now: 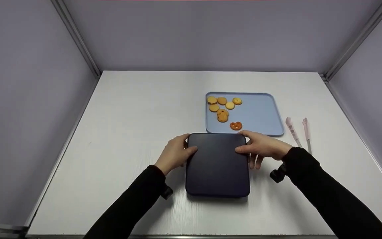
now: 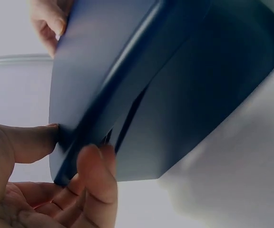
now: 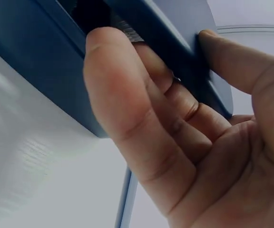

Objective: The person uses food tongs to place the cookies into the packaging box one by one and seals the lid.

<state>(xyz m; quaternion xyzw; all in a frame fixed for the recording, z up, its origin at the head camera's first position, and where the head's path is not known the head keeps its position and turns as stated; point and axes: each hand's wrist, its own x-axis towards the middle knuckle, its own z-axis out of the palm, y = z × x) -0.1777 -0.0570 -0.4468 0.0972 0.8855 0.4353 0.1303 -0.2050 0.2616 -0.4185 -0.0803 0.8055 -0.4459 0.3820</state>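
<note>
Your left hand (image 1: 175,153) and right hand (image 1: 264,146) pinch the dark box lid (image 1: 217,162) at both far corners, box mid-table before the blue tray (image 1: 264,113) of cookies (image 1: 222,105). Lid-lifting seems underway; raise evenly.

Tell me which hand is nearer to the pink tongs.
Right. The right hand grips the dark box's right edge, just left of the pink tongs; the left hand grips the box's far side.

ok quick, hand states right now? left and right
Left hand: pinching the left edge of the dark box's lid, thumb on top, fingers under the rim.
Right hand: gripping the lid's right edge the same way.
</note>
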